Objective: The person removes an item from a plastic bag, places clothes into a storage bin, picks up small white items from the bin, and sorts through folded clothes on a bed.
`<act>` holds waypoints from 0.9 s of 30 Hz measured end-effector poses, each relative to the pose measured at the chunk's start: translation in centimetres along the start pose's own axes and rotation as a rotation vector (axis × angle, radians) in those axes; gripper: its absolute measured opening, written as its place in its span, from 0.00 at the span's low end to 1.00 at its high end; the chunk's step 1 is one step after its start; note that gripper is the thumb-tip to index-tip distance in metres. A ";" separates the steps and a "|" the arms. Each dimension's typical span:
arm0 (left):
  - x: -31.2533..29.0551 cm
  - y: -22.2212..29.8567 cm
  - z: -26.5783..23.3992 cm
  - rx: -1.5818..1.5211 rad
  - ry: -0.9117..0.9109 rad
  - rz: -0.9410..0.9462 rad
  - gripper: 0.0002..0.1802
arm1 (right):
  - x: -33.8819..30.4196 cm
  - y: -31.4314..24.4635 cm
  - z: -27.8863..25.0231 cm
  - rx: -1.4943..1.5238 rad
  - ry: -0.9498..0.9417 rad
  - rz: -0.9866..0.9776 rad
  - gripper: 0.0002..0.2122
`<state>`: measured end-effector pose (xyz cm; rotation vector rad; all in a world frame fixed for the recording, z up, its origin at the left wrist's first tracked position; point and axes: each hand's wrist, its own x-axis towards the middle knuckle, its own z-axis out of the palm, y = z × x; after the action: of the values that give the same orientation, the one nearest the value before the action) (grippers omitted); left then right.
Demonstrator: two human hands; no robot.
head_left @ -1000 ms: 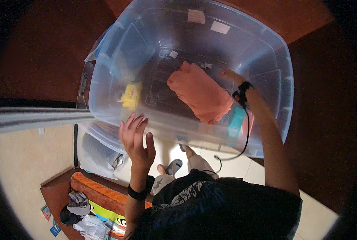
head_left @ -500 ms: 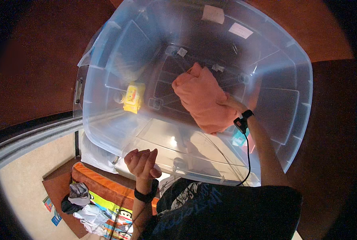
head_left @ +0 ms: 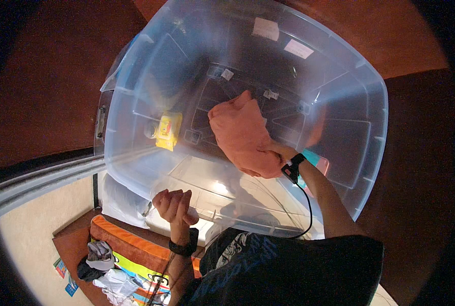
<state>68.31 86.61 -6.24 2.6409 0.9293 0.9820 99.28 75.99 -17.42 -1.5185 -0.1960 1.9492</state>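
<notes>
A folded coral-coloured cloth (head_left: 240,135) is inside a large clear plastic bin (head_left: 120,168), over its bottom. My right hand (head_left: 280,149) grips the cloth by its near right end, with the fingertips hidden by the fabric. A strap with a small black device and a cable circles that wrist. Outside the bin's near left rim, my left hand (head_left: 175,205) is closed with its fingers curled in, and nothing shows in it. It wears a black wristband.
A yellow packet (head_left: 168,131) stands inside the bin's left side. Pale paper labels (head_left: 299,49) are on its far wall. A teal and pink item (head_left: 314,166) shows by my right forearm. At lower left lie a patterned orange-edged cloth (head_left: 130,237) and a grey cap (head_left: 100,256).
My right hand and the coral cloth have shifted a little left and nearer. The whole view has also moved slightly. My left hand stays curled near the rim.
</notes>
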 end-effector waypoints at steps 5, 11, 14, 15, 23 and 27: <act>1.3 -0.3 1.5 -0.059 0.181 0.050 0.27 | -1.1 0.1 1.0 0.018 0.038 -0.003 0.26; 0.8 -0.9 -0.2 -0.063 0.267 0.125 0.23 | -2.6 -0.3 4.5 0.011 0.030 -0.012 0.25; 0.8 -0.3 -1.2 -0.118 0.258 0.172 0.19 | -4.9 -0.3 6.1 0.021 0.061 -0.046 0.24; 0.8 0.1 -1.6 -0.118 0.218 0.170 0.16 | -6.1 -0.3 6.7 0.025 0.079 -0.060 0.24; -4.1 5.4 -12.0 -0.646 -0.171 -0.345 0.16 | -15.2 -2.9 9.6 -0.295 0.065 -0.508 0.17; -14.2 4.1 -22.3 -0.776 -0.227 -0.509 0.19 | -25.1 -2.8 22.1 -0.739 0.332 -1.282 0.13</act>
<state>47.74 73.61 4.81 1.7106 0.8657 0.6974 83.22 69.72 11.39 -1.4551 -1.4385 0.5800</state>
